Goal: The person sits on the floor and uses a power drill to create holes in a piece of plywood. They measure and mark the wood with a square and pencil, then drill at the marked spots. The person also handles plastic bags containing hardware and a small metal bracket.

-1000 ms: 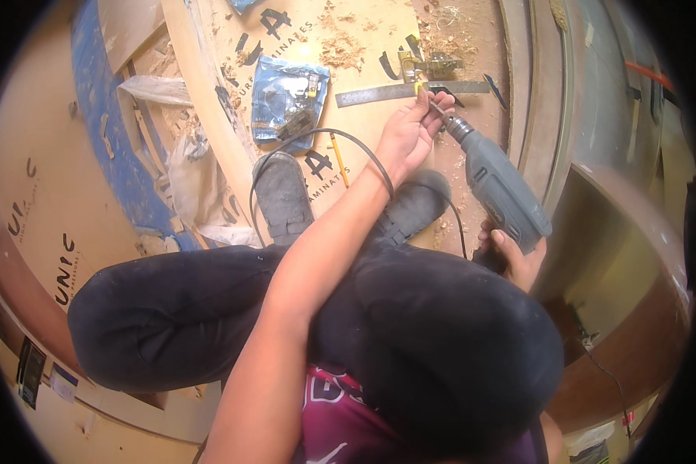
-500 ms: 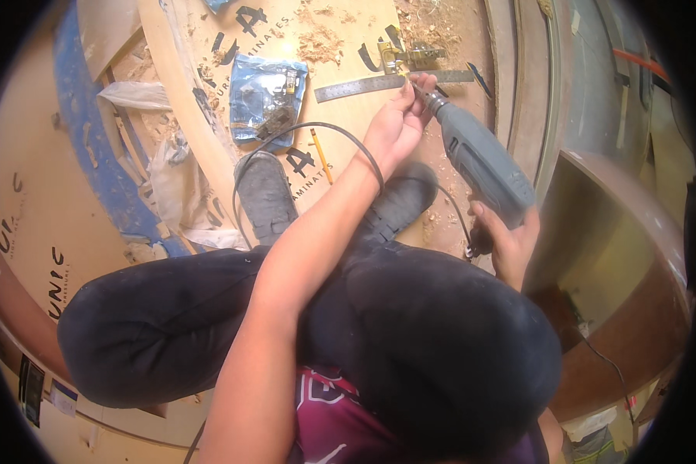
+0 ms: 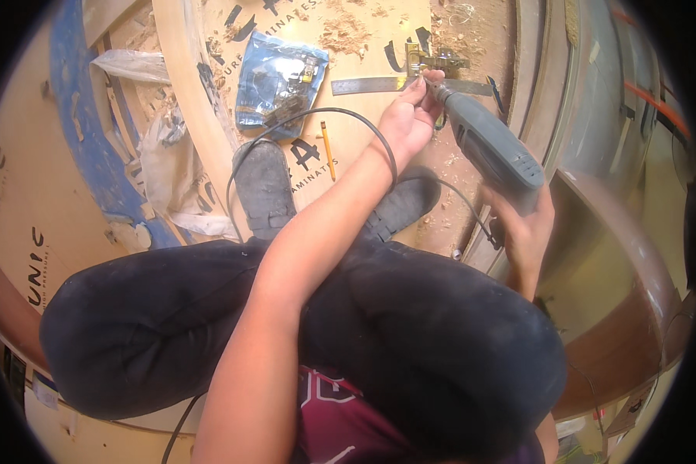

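Observation:
My right hand (image 3: pixel 524 224) is wrapped round the handle of a grey corded power drill (image 3: pixel 489 143), whose front end points away toward the far side. My left hand (image 3: pixel 411 120) reaches to the drill's front end, its fingers pinched together right by the chuck. Whatever lies between those fingertips is too small to make out. Just beyond them, brass-coloured metal hardware (image 3: pixel 416 58) sits on the board. A steel ruler (image 3: pixel 363 86) lies flat beside the left fingertips, partly hidden by them.
A blue plastic packet (image 3: pixel 259 85) with metal pieces on it lies left of the ruler. Nearer are a yellow pencil (image 3: pixel 328 151) and the drill's black cord (image 3: pixel 348 110), looped over my left forearm. Wood shavings (image 3: pixel 344 35) litter the printed board. A curved brown panel (image 3: pixel 619 209) stands at right.
The view has shifted a little, so the board and its things sit further right and higher. Both hands stay on the drill, which has turned slightly.

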Action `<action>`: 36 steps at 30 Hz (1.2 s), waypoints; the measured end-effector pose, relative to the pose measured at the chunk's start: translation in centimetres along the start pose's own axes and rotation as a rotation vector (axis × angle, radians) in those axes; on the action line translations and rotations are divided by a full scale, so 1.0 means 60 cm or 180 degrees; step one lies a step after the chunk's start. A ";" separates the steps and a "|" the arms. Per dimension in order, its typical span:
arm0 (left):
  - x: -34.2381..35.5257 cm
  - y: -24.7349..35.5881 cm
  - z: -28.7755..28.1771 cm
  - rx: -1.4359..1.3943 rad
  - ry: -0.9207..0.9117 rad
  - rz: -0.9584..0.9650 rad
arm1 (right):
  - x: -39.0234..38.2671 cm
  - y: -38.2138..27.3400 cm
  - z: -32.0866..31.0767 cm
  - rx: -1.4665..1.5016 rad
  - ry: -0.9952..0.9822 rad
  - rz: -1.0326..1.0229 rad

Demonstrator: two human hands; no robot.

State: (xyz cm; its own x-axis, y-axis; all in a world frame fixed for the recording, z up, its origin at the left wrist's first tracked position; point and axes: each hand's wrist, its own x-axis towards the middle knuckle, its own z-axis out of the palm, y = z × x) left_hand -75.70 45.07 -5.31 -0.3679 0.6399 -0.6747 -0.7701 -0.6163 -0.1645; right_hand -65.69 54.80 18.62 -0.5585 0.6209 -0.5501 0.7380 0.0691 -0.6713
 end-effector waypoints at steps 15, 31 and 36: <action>0.004 0.000 0.004 -0.0148 0.0075 -0.0007 | 0.019 -0.066 0.012 -0.0643 0.0024 0.0106; 0.007 -0.001 0.006 -0.0343 0.0161 -0.0033 | 0.034 -0.114 0.029 -0.0846 -0.0091 -0.0013; 0.004 0.000 0.012 -0.0440 0.0212 -0.0037 | 0.038 -0.109 0.024 -0.0903 -0.0112 -0.0075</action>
State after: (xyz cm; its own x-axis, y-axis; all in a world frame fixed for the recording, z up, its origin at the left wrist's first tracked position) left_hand -76.15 45.56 -4.93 -0.3206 0.6182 -0.7176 -0.6934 -0.6693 -0.2668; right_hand -72.33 54.63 21.09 -0.5859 0.5894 -0.5561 0.7983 0.3020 -0.5211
